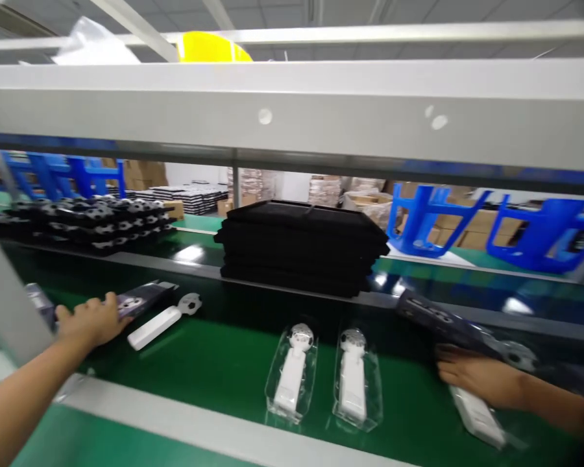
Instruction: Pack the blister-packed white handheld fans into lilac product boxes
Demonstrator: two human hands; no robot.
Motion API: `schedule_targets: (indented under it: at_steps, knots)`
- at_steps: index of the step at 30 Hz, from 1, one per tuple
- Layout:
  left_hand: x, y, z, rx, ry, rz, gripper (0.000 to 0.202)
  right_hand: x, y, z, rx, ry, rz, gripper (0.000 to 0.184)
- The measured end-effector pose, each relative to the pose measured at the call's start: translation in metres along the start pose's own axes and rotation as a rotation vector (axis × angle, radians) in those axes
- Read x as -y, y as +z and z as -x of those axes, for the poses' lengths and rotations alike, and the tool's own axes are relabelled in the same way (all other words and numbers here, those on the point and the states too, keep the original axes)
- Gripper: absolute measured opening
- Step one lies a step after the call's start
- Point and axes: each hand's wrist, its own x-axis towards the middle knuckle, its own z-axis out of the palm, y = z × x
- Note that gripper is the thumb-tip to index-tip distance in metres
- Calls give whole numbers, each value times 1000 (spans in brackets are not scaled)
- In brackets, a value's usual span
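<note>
Many black trays (pixel 299 246) sit stacked beyond the right hand (pixel 477 383) (grey beam (pixel 292 110) above).

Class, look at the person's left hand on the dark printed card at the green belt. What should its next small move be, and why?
Probably the left hand should next pick up the loose white soccer-ball-topped stick. It lies bare on the green belt right beside that hand, while two matching sticks already sit in clear blister trays.
</note>
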Motion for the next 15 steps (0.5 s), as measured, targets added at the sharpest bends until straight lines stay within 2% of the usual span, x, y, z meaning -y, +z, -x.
schedule_targets:
  at_steps: [2,3,4,5,6,7,8,10,12,14,15]
  knots:
    - [-4,-19,9,-277,74,-142,67,-13,-15,17,83,-35,4,40]
    - [-8,-33,18,-410,120,-183,73,-21,-25,16,74,42,33,43]
    - [-16,-48,29,-495,190,-189,80,-28,-38,6,23,188,78,45]
    - [-27,-64,43,-519,274,-177,84,-32,-53,-10,-45,366,117,46]
    - [-41,-80,58,-491,377,-156,87,-33,-71,-34,-107,548,157,47]
    - [-58,-93,75,-450,492,-124,87,-29,-91,-62,-156,657,146,47]
    - [-78,-103,92,-419,586,-81,85,-19,-112,-93,-153,703,91,44]
    - [-118,-118,126,-394,741,39,82,14,-152,-156,-151,602,47,34]
    - [-155,-125,157,-402,851,177,80,57,-180,-208,-131,480,42,36]
    - [-181,-129,179,-399,959,309,79,95,-193,-235,-107,296,23,34]
    - [-190,-130,185,-390,1016,362,79,109,-195,-237,-137,200,-2,32]
